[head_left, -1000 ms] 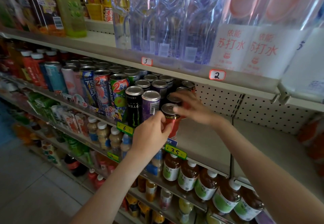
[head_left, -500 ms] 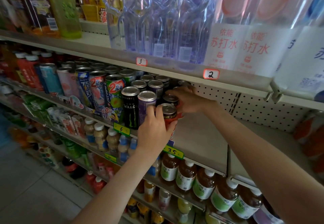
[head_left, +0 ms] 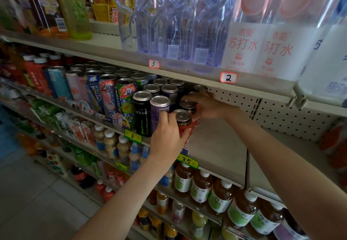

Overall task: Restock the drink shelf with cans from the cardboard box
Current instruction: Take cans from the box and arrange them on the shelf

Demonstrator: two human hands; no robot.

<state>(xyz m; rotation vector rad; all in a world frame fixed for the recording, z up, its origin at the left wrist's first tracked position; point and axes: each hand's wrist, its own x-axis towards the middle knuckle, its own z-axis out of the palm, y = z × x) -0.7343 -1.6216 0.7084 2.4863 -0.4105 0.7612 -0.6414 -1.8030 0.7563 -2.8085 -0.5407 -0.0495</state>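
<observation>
A row of red cans runs back from the front edge of the drink shelf (head_left: 217, 145). My left hand (head_left: 167, 136) grips the front red can (head_left: 183, 120) from its left side, next to a purple can (head_left: 159, 108) and a black can (head_left: 141, 112). My right hand (head_left: 204, 106) is curled round the second red can (head_left: 187, 105) just behind it. More red cans (head_left: 200, 88) stand further back, partly hidden by my right hand. The cardboard box is out of view.
Bare shelf surface lies right of the red cans, backed by a pegboard wall (head_left: 281, 115). Tall cans and bottles fill the shelf to the left. Large water bottles (head_left: 178, 23) stand on the shelf above. Tea bottles (head_left: 219, 196) line the shelf below.
My left hand has closed further round the front red can. My right hand has moved back along the row and settled on the second can.
</observation>
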